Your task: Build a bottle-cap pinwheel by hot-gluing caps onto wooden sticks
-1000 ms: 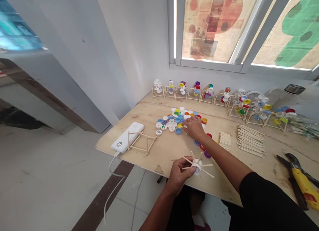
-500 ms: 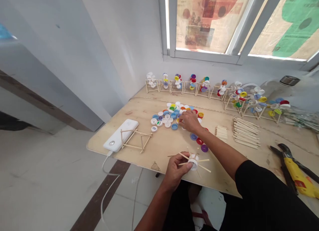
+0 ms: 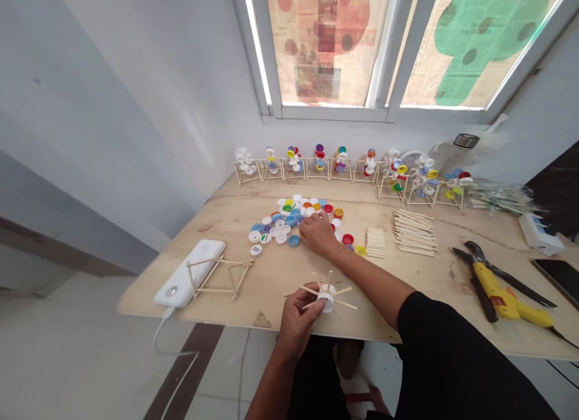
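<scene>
My left hand (image 3: 296, 320) pinches a white bottle-cap hub (image 3: 326, 300) with thin wooden sticks poking out all round, held just above the table's front edge. Farther in, my right hand (image 3: 319, 234) reaches down into loose coloured bottle caps (image 3: 294, 241), its fingers curled at a blue cap. Its fingertips are partly hidden, and I cannot make out what they hold. Left of it, several white caps (image 3: 280, 232) sit in a cluster. A stick frame (image 3: 221, 278) stands on the left, beside a white power bank (image 3: 190, 272).
Along the wall stands a row of stick frames with cap pinwheels (image 3: 319, 160). Short sticks (image 3: 375, 243) and longer sticks (image 3: 414, 232) lie right of the caps. Farther right are a yellow glue gun (image 3: 502, 294), black-handled cutters (image 3: 515, 278) and a phone (image 3: 558, 276).
The view has swung right, bringing the phone and a white plug block into sight. My right hand stays among the caps, its forearm now covering the purple cap. My left hand keeps the hub.
</scene>
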A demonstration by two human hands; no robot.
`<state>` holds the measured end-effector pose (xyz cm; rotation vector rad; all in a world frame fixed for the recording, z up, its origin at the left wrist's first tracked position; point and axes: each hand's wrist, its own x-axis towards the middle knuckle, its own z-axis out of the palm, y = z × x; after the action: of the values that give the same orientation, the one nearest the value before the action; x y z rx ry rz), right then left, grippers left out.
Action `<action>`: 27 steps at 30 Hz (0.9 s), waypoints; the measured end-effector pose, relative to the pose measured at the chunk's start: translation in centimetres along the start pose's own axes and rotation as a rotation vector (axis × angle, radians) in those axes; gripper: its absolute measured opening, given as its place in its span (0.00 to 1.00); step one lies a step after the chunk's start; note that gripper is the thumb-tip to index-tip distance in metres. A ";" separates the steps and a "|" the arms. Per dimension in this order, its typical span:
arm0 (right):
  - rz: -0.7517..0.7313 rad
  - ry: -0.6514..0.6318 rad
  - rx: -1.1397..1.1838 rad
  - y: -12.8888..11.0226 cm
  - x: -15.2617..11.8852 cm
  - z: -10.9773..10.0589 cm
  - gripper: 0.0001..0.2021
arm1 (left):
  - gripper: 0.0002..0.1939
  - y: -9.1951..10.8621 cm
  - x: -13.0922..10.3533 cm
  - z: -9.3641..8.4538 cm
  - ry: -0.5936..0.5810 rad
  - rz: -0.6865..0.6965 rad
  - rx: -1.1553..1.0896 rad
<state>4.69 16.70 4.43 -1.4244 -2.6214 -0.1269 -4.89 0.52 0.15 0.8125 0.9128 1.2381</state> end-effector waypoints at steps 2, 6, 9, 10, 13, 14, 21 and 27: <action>-0.012 -0.003 -0.011 -0.3 -0.3 0.0 0.13 | 0.22 -0.1 0.0 0.0 0.005 0.002 0.003; -0.029 -0.021 -0.011 -0.4 -0.8 0.1 0.13 | 0.21 0.1 0.0 0.3 0.001 0.008 0.012; -0.020 -0.027 0.003 -0.3 -1.0 0.1 0.14 | 0.20 0.4 -0.1 0.6 0.005 0.016 0.019; -0.013 -0.027 0.011 -0.3 -1.0 0.0 0.14 | 0.20 0.5 -0.2 0.7 0.006 0.016 0.016; 0.012 -0.021 0.041 -0.2 -1.1 -0.2 0.14 | 0.20 0.7 -0.3 0.9 0.010 0.010 -0.008; 0.021 -0.019 0.052 -0.1 -1.1 -0.2 0.14 | 0.21 0.8 -0.3 1.0 0.010 0.007 -0.015; 0.076 -0.003 0.091 1.0 -1.4 -0.8 0.16 | 0.19 0.9 -0.4 1.1 -0.001 0.011 -0.047; 0.050 -0.007 0.093 0.6 -1.8 -0.6 0.14 | 0.19 0.8 -0.3 1.0 -0.026 0.026 -0.062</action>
<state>6.20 15.45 4.74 -1.4596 -2.5589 0.0058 -4.34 0.27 1.31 0.7920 0.8416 1.2696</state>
